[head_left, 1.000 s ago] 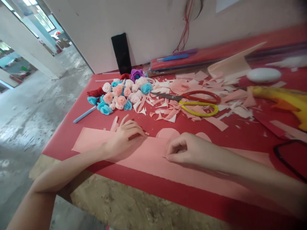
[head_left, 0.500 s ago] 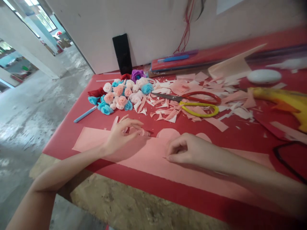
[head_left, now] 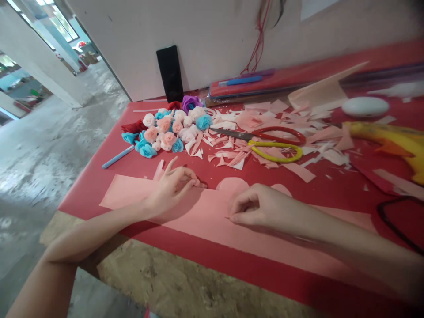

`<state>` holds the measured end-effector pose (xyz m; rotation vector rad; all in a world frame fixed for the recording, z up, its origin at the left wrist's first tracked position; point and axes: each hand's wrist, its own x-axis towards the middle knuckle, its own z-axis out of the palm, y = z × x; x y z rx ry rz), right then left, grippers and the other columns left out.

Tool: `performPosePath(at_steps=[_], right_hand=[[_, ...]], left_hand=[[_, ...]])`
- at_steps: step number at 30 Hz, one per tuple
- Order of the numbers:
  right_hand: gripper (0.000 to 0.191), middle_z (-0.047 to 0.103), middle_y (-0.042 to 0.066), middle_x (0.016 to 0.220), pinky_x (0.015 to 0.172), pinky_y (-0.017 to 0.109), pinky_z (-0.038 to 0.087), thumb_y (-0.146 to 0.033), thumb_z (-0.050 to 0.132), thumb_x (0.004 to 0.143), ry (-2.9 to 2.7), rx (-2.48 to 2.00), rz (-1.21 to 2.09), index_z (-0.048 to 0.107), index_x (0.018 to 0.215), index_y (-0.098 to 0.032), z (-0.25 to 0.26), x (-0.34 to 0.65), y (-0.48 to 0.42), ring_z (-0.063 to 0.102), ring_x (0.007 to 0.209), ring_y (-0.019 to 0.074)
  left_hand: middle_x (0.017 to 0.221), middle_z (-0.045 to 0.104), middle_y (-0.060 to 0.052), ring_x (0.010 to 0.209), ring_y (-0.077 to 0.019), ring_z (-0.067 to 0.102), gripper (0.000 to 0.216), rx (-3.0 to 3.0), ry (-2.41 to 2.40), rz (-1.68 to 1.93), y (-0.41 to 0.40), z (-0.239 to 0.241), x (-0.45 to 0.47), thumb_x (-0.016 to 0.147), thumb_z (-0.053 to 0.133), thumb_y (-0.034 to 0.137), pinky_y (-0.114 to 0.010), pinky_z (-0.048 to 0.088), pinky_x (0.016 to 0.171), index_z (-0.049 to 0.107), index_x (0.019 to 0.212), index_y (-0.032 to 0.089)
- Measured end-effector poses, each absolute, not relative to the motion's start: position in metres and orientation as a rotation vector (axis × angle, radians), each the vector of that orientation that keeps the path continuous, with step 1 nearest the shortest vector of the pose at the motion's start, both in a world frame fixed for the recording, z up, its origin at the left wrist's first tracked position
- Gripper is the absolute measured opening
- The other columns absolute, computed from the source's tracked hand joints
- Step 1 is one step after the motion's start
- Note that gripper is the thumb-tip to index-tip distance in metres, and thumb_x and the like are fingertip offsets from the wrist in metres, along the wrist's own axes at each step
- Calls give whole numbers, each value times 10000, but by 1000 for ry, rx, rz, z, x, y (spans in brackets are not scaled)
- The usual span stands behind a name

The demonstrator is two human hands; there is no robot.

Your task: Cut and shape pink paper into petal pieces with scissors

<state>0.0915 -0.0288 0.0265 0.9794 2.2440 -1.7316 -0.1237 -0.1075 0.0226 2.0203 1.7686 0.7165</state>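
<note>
A long pink paper strip (head_left: 205, 221) lies across the red table covering, under both hands. My left hand (head_left: 174, 183) rests over its far edge, thumb and forefinger closed on a small curled pink paper piece (head_left: 201, 184), mostly hidden by the fingers. My right hand (head_left: 255, 205) is closed in a pinch above the strip; a thin dark tip shows at its fingertips, too small to name. Between the hands, rounded pink paper pieces (head_left: 232, 183) stick out past the strip's far edge. Another narrow pink piece (head_left: 159, 170) stands behind my left hand.
Paper roses (head_left: 167, 141) cluster at the back left beside a blue pen (head_left: 117, 157). Scissors (head_left: 274, 141) lie among paper scraps (head_left: 228, 154). A black phone (head_left: 170, 74) leans on the wall. At right are a white oval object (head_left: 365, 107) and a yellow item (head_left: 391, 141).
My left hand's fingers have lowered and closed onto the small curled pink piece; its forefinger and thumb were apart before. My right hand has stayed in place.
</note>
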Motion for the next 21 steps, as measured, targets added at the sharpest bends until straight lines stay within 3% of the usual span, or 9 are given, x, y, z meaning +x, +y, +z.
performPosePath(at_steps=[4, 6, 9, 11, 15, 18, 21], right_hand=[[161, 531, -1, 607, 550, 255, 297, -301, 541, 652, 2243, 980, -1731, 577, 569, -168, 26, 92, -28, 443, 606, 116], [162, 532, -4, 589, 540, 249, 310, -301, 557, 654, 2239, 974, -1787, 584, 565, -169, 28, 92, -27, 449, 588, 111], [161, 560, -4, 570, 529, 236, 366, -295, 586, 651, 2273, 988, -1980, 596, 548, -171, 38, 90, -29, 493, 562, 109], [170, 591, -1, 588, 499, 216, 389, -308, 616, 664, 2319, 1016, -2140, 613, 553, -179, 48, 90, -32, 511, 547, 101], [121, 642, -2, 712, 469, 168, 410, -316, 656, 707, 2540, 1143, -2333, 685, 628, -230, 65, 95, -41, 539, 588, 82], [75, 648, -4, 839, 571, 168, 483, -291, 676, 703, 2766, 1229, -2355, 713, 639, -281, 72, 100, -47, 592, 740, 104], [110, 650, -28, 922, 573, 145, 481, -258, 668, 706, 2903, 1338, -2280, 716, 634, -326, 76, 101, -49, 596, 803, 98]], left_hand=[[843, 698, 14, 824, -137, 651, 82, 2002, 1753, 785, -108, 25, -124, 889, 437, 223, -539, 72, 1119, 498, 837, 205], [871, 683, -16, 849, -144, 634, 90, 1950, 1706, 883, -108, 27, -123, 876, 451, 207, -507, 216, 1077, 528, 831, 193], [847, 644, -35, 858, -149, 602, 64, 1788, 1560, 1095, -111, 33, -118, 847, 510, 211, -368, 430, 878, 554, 811, 181], [780, 615, -16, 792, -132, 587, 41, 1655, 1460, 1178, -113, 40, -110, 825, 555, 210, -306, 455, 782, 555, 796, 180], [732, 577, 3, 734, -121, 564, 47, 1488, 1346, 1204, -110, 55, -92, 798, 588, 179, -288, 448, 745, 546, 777, 180], [749, 551, 6, 730, -117, 558, 94, 1417, 1250, 1309, -101, 65, -78, 789, 602, 177, -277, 456, 720, 514, 755, 183], [781, 542, 12, 737, -105, 559, 108, 1369, 1185, 1466, -90, 71, -66, 791, 607, 167, -253, 472, 705, 503, 782, 192]])
